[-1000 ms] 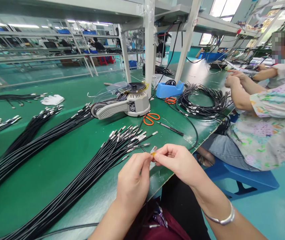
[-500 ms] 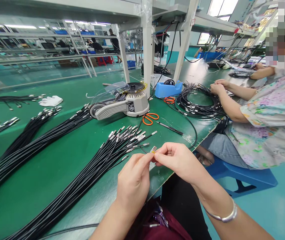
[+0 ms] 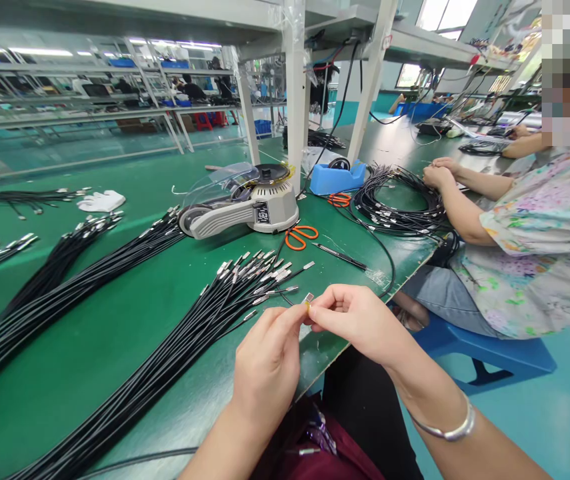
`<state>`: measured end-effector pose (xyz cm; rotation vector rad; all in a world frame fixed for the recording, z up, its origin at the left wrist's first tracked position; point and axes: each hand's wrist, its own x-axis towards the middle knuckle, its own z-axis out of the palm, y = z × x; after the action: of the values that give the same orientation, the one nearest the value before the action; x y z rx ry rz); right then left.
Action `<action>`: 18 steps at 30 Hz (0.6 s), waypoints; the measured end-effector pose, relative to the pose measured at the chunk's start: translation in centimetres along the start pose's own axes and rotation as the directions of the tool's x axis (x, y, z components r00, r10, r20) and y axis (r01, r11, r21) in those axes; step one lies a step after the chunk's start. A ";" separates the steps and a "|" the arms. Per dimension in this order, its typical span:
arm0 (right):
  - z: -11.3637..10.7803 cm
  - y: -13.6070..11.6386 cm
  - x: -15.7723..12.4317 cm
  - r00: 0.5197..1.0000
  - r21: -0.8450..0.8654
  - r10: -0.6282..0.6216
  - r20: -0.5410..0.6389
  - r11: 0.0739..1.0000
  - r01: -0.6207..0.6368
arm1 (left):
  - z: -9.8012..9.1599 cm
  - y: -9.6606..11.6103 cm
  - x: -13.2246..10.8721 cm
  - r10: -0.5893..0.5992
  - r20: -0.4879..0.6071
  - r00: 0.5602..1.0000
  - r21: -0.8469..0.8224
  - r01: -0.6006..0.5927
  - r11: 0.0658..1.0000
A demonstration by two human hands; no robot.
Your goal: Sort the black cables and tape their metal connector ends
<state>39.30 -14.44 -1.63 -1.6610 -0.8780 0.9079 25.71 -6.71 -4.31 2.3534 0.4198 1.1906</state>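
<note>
Both my hands meet at the table's near edge, fingertips pinched around the end of a black cable with a small metal connector (image 3: 309, 297). A bit of yellow tape shows just below the connector. My left hand (image 3: 269, 353) is closed on the cable end, thumb against forefinger. My right hand (image 3: 357, 320), with a silver bangle on its wrist, pinches at the tape from the other side. Fingers hide most of the held part. Left of my hands lies a bundle of black cables (image 3: 179, 343), metal connectors pointing away from me.
A tape dispenser machine (image 3: 269, 207) stands beyond the bundle, near orange-handled scissors (image 3: 301, 237) and a craft knife (image 3: 339, 255). Behind are a blue tape holder (image 3: 337, 179) and coiled cables (image 3: 399, 213). More bundles and a white glove (image 3: 102, 201) lie left. A co-worker sits at right.
My fingers have shifted slightly at the connector, and the yellow tape now looks more wrapped around it. Otherwise my hands hold their place. The co-worker has moved slightly.
</note>
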 end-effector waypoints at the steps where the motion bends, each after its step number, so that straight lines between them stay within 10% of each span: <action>1: 0.0 0.0 0.0 1.000 0.002 0.000 0.000 1.000 0.000 | 0.0 0.0 0.0 -0.001 -0.002 1.000 -0.006 0.001 1.000; 18: -0.1 0.1 0.0 1.000 0.011 -0.003 0.010 1.000 0.003 | -0.1 -0.2 -0.2 0.010 0.015 1.000 0.002 -0.010 1.000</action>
<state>39.39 -14.47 -1.74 -1.6469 -0.8808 0.9177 25.55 -6.62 -4.47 2.3671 0.4051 1.1770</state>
